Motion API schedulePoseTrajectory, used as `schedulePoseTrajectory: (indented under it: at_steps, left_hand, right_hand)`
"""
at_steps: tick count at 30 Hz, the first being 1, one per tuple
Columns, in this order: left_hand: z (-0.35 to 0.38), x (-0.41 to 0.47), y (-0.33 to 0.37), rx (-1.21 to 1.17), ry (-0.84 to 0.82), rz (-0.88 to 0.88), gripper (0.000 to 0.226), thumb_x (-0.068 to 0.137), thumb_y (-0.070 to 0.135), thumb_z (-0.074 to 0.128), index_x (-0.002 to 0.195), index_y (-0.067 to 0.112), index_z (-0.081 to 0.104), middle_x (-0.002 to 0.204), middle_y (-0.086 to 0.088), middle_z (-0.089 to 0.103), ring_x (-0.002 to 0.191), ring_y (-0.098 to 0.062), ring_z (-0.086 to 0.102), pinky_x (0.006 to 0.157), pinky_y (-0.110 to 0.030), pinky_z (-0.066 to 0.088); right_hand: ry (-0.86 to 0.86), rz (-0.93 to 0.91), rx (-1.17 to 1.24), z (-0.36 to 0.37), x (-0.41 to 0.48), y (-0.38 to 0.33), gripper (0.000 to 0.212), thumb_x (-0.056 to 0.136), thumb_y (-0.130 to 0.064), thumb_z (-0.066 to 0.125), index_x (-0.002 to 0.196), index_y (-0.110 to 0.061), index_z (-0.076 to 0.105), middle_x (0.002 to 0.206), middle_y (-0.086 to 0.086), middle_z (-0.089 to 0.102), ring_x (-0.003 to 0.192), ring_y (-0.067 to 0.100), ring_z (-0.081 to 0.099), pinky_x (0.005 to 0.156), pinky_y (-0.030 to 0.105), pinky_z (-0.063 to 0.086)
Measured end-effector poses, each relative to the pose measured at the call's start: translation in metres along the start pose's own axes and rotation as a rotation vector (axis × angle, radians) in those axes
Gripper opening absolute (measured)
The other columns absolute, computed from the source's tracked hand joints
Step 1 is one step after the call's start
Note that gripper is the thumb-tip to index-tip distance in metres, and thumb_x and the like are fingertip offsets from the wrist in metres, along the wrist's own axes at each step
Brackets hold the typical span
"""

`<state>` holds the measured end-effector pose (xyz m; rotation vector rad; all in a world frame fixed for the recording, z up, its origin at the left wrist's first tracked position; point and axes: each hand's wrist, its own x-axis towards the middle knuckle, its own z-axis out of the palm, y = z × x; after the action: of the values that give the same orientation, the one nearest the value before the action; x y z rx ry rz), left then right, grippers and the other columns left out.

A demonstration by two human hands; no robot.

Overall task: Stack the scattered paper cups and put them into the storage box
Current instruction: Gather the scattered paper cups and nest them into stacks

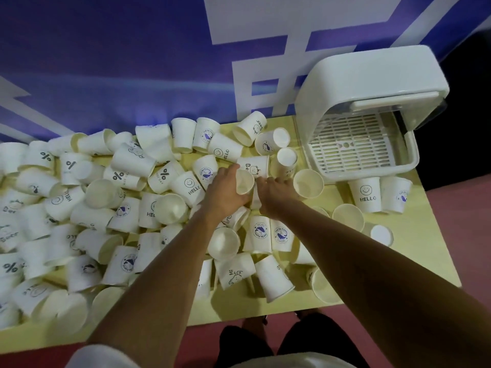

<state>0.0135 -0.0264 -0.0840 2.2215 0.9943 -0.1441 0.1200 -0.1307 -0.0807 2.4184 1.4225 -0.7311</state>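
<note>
Dozens of paper cups (pixel 273 277) lay loose over the yellow table (pixel 419 248) nearest me. Further out, my left hand (pixel 225 189) curled round one plain cup (pixel 244 181), and my right hand (pixel 276 192) reached beside it, its grip unclear. Beyond, the storage box (pixel 372 83) stood open, its grid tray (pixel 345 144) bare, so I judged nearly everything remained to do.

White short sleeves (pixel 102 355) above bare forearms (pixel 170 251); dark shorts (pixel 245 343) below.
</note>
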Motion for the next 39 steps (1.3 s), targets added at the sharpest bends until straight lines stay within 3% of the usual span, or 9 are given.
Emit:
schedulePoseTrajectory:
  at_steps: [5, 9, 11, 15, 21, 24, 30, 39]
  left_hand:
    - [-0.013, -0.002, 0.001, -0.041, 0.082, -0.013, 0.08, 0.073, 0.03, 0.079, 0.142, 0.022, 0.039, 0.131, -0.009, 0.046, 0.121, -0.03, 0.049, 0.095, -0.035, 0.041]
    - [-0.032, -0.002, 0.01, -0.086, 0.169, -0.048, 0.081, 0.076, 0.031, 0.079, 0.144, 0.022, 0.036, 0.141, -0.01, 0.042, 0.128, -0.03, 0.046, 0.103, -0.039, 0.04]
    - [-0.042, -0.001, 0.018, -0.102, 0.212, -0.057, 0.08, 0.078, 0.032, 0.079, 0.145, 0.022, 0.035, 0.14, -0.01, 0.043, 0.127, -0.03, 0.047, 0.102, -0.038, 0.041]
    - [-0.057, 0.002, 0.041, -0.097, 0.257, -0.056, 0.079, 0.077, 0.031, 0.078, 0.143, 0.021, 0.037, 0.137, -0.009, 0.044, 0.124, -0.03, 0.048, 0.1, -0.037, 0.042]
    - [-0.054, -0.002, 0.077, -0.048, 0.179, 0.024, 0.077, 0.076, 0.029, 0.079, 0.141, 0.022, 0.04, 0.132, -0.009, 0.044, 0.119, -0.029, 0.05, 0.094, -0.03, 0.038]
    - [-0.048, -0.005, 0.09, -0.033, 0.142, 0.031, 0.078, 0.077, 0.032, 0.079, 0.142, 0.025, 0.038, 0.134, -0.008, 0.045, 0.121, -0.028, 0.049, 0.099, -0.036, 0.041]
    - [-0.03, -0.009, 0.111, 0.007, 0.086, 0.069, 0.082, 0.077, 0.036, 0.079, 0.145, 0.026, 0.035, 0.14, -0.007, 0.043, 0.126, -0.027, 0.047, 0.1, -0.036, 0.04]
    - [-0.009, -0.02, 0.104, 0.012, 0.071, 0.063, 0.078, 0.077, 0.031, 0.078, 0.142, 0.029, 0.036, 0.137, -0.004, 0.043, 0.123, -0.025, 0.048, 0.094, -0.03, 0.038]
  right_hand:
    - [0.035, -0.051, -0.005, -0.01, 0.001, 0.004, 0.054, 0.088, -0.025, 0.066, 0.133, -0.009, 0.043, 0.126, 0.014, 0.056, 0.119, 0.034, 0.055, 0.092, 0.043, 0.045]
    - [0.025, -0.063, 0.129, -0.036, 0.003, 0.016, 0.064, 0.08, -0.037, 0.074, 0.129, -0.01, 0.043, 0.117, 0.011, 0.06, 0.109, 0.032, 0.06, 0.072, 0.037, 0.042]
    - [0.04, -0.055, 0.264, -0.049, 0.002, 0.023, 0.073, 0.078, -0.041, 0.076, 0.134, -0.01, 0.041, 0.12, 0.011, 0.061, 0.111, 0.032, 0.061, 0.074, 0.036, 0.044]
    - [0.131, -0.032, 0.498, -0.074, -0.009, 0.043, 0.09, 0.078, -0.039, 0.08, 0.146, -0.008, 0.03, 0.131, 0.014, 0.057, 0.117, 0.033, 0.058, 0.091, 0.042, 0.053]
    - [0.296, -0.105, 0.693, -0.084, -0.037, 0.093, 0.079, 0.073, -0.027, 0.083, 0.136, -0.016, 0.037, 0.119, 0.01, 0.06, 0.104, 0.031, 0.059, 0.075, 0.031, 0.04]
    - [0.369, -0.077, 0.747, -0.079, -0.053, 0.121, 0.075, 0.073, -0.031, 0.084, 0.133, -0.021, 0.04, 0.12, 0.007, 0.06, 0.102, 0.027, 0.058, 0.077, 0.032, 0.042]
    - [0.512, 0.053, 0.795, -0.06, -0.075, 0.156, 0.069, 0.074, -0.032, 0.081, 0.133, -0.027, 0.046, 0.123, 0.004, 0.06, 0.11, 0.027, 0.057, 0.091, 0.049, 0.052]
    - [0.46, 0.218, 0.692, -0.038, -0.055, 0.159, 0.08, 0.077, -0.019, 0.081, 0.142, -0.015, 0.035, 0.134, 0.014, 0.051, 0.119, 0.035, 0.054, 0.097, 0.048, 0.052]
